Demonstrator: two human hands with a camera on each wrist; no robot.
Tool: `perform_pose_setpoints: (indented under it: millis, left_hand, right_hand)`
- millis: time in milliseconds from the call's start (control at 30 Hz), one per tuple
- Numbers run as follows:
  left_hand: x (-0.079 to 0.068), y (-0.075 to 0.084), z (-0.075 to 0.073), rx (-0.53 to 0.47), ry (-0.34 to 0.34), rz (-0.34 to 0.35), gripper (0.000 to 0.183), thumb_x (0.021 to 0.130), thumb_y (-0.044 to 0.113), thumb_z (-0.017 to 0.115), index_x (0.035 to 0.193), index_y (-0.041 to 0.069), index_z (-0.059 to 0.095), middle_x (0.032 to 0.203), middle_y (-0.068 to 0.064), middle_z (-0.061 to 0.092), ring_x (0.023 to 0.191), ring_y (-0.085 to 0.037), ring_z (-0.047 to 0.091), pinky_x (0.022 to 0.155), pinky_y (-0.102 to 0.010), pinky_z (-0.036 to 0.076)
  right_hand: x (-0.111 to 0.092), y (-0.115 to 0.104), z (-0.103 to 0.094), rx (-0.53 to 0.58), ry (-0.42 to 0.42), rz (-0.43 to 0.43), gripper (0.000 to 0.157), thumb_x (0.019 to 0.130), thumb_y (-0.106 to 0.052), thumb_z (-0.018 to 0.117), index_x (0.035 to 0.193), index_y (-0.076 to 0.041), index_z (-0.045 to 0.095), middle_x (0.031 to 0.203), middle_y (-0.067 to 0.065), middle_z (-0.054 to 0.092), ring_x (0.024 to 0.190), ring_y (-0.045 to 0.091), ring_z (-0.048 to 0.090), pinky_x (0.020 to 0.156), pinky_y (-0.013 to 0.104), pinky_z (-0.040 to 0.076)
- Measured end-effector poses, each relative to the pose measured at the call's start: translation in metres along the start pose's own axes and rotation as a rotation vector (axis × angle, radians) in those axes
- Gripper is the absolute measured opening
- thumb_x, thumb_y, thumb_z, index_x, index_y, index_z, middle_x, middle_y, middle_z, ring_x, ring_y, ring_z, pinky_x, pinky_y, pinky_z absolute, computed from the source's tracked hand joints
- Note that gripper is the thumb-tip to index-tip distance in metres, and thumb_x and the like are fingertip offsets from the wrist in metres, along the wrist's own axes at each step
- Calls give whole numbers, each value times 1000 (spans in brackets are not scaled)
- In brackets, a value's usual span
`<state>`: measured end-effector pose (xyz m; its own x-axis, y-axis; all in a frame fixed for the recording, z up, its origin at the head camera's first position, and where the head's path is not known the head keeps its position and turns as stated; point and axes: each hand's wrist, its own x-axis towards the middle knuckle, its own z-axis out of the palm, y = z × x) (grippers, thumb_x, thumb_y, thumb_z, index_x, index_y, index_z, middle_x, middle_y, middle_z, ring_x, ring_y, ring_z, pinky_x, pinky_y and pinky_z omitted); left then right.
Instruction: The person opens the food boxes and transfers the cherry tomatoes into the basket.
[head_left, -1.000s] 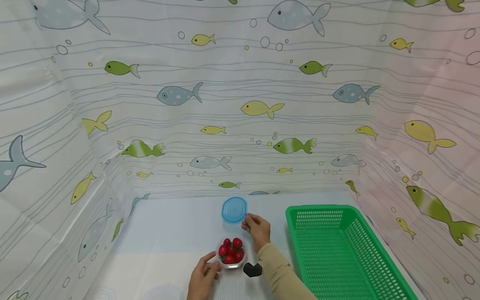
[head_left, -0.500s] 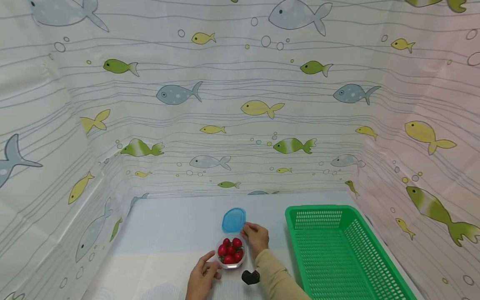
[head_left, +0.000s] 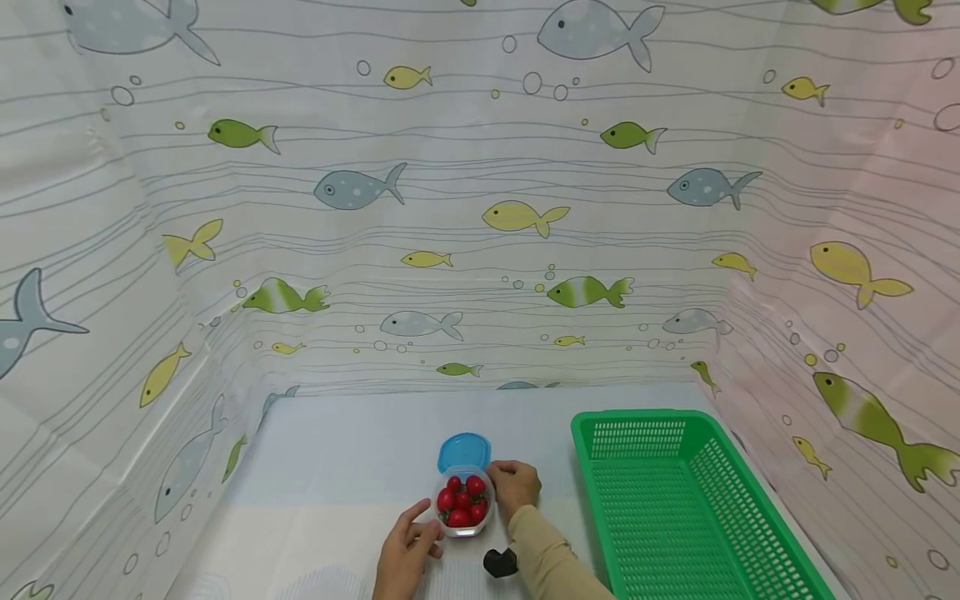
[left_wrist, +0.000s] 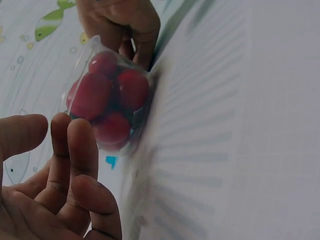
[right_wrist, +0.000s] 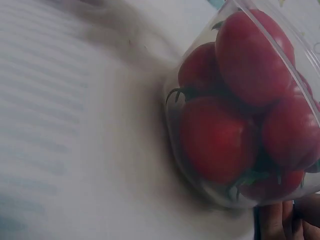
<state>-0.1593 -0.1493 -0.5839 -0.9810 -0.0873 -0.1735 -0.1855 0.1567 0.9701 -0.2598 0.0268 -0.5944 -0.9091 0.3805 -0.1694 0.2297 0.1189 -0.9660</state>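
Observation:
A clear plastic container point(head_left: 462, 530) full of red cherry tomatoes point(head_left: 459, 502) stands upright on the table, its top uncovered. My left hand point(head_left: 408, 546) is at its left side with fingers loosely bent. In the left wrist view the left fingers point(left_wrist: 82, 150) hold nothing; whether they touch the container I cannot tell. A blue lid point(head_left: 463, 452) is right behind the container, at its far rim. My right hand point(head_left: 516, 486) pinches the lid's near right corner beside the container, its fingertips partly hidden. The right wrist view shows tomatoes point(right_wrist: 255, 57) with green stems through the clear wall.
A green perforated basket point(head_left: 660, 500) stands on the right of the white table point(head_left: 337, 450). A black wrist-worn device point(head_left: 501, 562) sits by the right sleeve point(head_left: 551, 550). Fish-printed sheeting point(head_left: 480, 175) encloses the table at the back and sides.
My right hand has drawn the blue lid nearer, from a gap behind the container up to its far rim. The container, its tomatoes and my left hand have stayed almost still.

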Motion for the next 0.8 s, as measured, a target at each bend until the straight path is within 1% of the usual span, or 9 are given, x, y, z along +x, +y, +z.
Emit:
perform_pose_setpoints:
  millis: [100, 267, 433, 533, 600, 733, 800]
  left_hand:
    - [0, 0, 0, -6, -5, 3, 67, 100, 39, 64, 147, -4, 44, 93, -8, 71, 78, -22, 67, 63, -28, 45]
    - [-1, 1, 0, -21, -6, -12, 68, 100, 39, 65, 147, -4, 42, 93, -8, 71, 77, -22, 68, 63, -29, 45]
    - [0, 2, 1, -26, -1, -37, 70, 99, 40, 66, 148, -4, 42, 91, -6, 70, 76, -21, 68, 64, -30, 46]
    - [0, 2, 2, -33, -1, -50, 70, 99, 40, 67, 148, -3, 42, 92, -5, 70, 76, -21, 68, 64, -31, 46]
    - [0, 2, 3, -36, -2, -53, 71, 98, 40, 67, 148, -3, 41, 92, -5, 71, 76, -21, 68, 65, -32, 47]
    - [-2, 3, 3, -41, -6, -47, 70, 98, 39, 68, 148, -3, 42, 91, -5, 70, 75, -21, 68, 64, -32, 47]
    - [-3, 3, 3, -42, -9, -41, 69, 98, 38, 68, 148, -3, 42, 90, -5, 70, 75, -20, 68, 63, -31, 48]
  right_hand:
    - [0, 0, -1, 12, -16, -4, 10, 84, -9, 79, 90, 0, 77, 79, 6, 71, 73, 16, 64, 62, 29, 54]
    - [-1, 0, -1, 36, -42, -4, 11, 86, -7, 77, 93, 1, 77, 80, 6, 71, 70, 14, 63, 60, 26, 53]
    - [1, -4, -1, 21, -23, -11, 12, 87, -8, 76, 94, 1, 77, 78, 6, 70, 68, 16, 62, 59, 27, 52]
    - [3, -8, -2, 5, 11, -20, 12, 90, -11, 73, 95, 0, 76, 80, 6, 70, 68, 17, 63, 62, 28, 51]
    - [4, -12, -2, 0, 31, -29, 15, 93, -11, 69, 98, 1, 76, 83, 6, 70, 69, 17, 62, 64, 28, 51]
    - [7, -21, -1, 5, 46, -49, 22, 99, -14, 59, 106, 1, 74, 90, 8, 72, 79, 22, 65, 72, 34, 54]
    - [8, -27, -1, -1, 37, -50, 24, 101, -16, 56, 110, -2, 73, 95, 7, 72, 88, 24, 66, 78, 36, 55]
